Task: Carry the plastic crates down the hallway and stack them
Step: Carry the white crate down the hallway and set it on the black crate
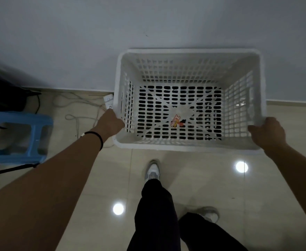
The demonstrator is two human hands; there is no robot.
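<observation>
Head view: I can't read the wrapper [177,121] inside the crate [188,147] between my left hand [110,122] and right hand [267,134], both gripping its rim

Both arms are stretched forward and down, bare from the elbow to the hand. The left hand [110,122] has its fingers curled over the left rim of the white crate [188,145], near the front corner, and the back of the hand faces the camera. A thin black band [96,135] sits around the left wrist. The right hand [268,134] grips the right rim near the front corner, with the thumb pointing inward along the edge and the fingers hidden behind the rim. Below, the two legs in dark trousers [155,214] stand apart, the left foot [153,171] forward and the right foot [209,213] further back.
</observation>
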